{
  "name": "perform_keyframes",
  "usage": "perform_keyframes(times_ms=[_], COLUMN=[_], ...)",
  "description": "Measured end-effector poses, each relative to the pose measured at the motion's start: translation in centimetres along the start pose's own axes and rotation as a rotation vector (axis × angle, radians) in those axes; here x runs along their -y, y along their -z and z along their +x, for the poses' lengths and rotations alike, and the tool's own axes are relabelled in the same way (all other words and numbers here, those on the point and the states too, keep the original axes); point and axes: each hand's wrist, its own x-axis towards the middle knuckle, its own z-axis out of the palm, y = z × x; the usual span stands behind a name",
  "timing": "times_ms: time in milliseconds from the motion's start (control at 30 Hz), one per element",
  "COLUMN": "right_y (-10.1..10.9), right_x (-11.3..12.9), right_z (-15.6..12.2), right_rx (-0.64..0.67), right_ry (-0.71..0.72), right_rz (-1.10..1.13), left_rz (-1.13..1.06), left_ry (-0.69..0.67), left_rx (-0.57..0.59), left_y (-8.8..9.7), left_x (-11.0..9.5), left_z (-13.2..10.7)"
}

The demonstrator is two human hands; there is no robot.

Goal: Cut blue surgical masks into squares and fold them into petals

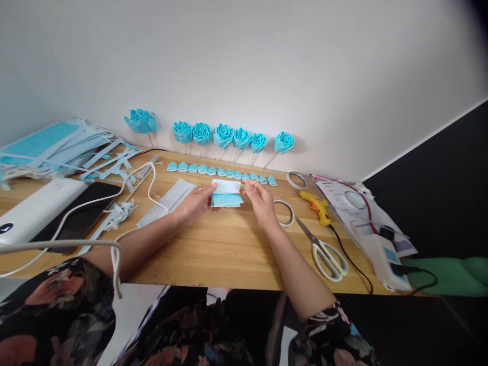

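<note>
Between my hands, above the wooden table, is a folded piece of face-mask fabric, white on its upper flap and light blue below. My left hand grips its left edge, thumb in front and fingers partly hidden behind. At the right edge, the fingers of my right hand are pinched together on the piece; its exact fingertip contact is hard to make out. Just behind lies a row of small folded blue petals. A flat pale mask rests under and beside my left wrist.
Blue fabric roses on sticks lean along the wall. Tape rolls, scissors and a yellow glue gun lie right. Stacked masks, cut strips, a white power bank and a dark phone occupy the left; a white cable loops there.
</note>
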Motion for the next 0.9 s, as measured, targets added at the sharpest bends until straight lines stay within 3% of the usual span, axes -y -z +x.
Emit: perform_keyframes(times_ms=[167,400,667,900], right_y=[-0.26,-0.16,-0.24,-0.13], right_x=[-0.1,0.32,-0.02,0.86], right_z=[0.02,-0.17,-0.13,-0.24], right_rx=[0.062,0.037,-0.011,0.078], right_ry=[-0.034,0.077,0.079,0.239], right_rz=[-0.019,-0.147,-0.122,-0.18], left_rz=[0.088,0.208,-0.06,-0.148], left_ry=[-0.009,-0.009,0.04,0.071], left_rx=[0.022,0.077,0.043,-0.046], left_y=[-0.21,0.12,-0.08,0.25], left_x=[0.1,0.46,0.08,-0.21], left_z=[-0.16,-0.18,0.02,0.36])
